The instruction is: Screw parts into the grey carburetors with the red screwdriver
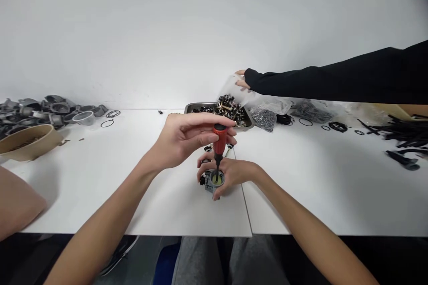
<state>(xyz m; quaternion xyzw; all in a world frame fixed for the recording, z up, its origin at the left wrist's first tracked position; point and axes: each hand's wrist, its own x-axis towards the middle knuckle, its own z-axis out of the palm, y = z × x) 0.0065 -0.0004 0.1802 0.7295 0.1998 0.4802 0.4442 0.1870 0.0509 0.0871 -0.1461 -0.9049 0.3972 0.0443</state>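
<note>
My left hand is closed round the top of a red-handled screwdriver, held upright. Its tip goes down into a small grey metal part with a round yellowish opening, resting on the white table. My right hand wraps round that part from the right and holds it steady near the table's front edge.
A metal tray of small dark parts stands behind my hands. A co-worker's black sleeve and hand reach over plastic bags from the right. Grey castings and a brown bowl sit far left, black rings and black pieces far right.
</note>
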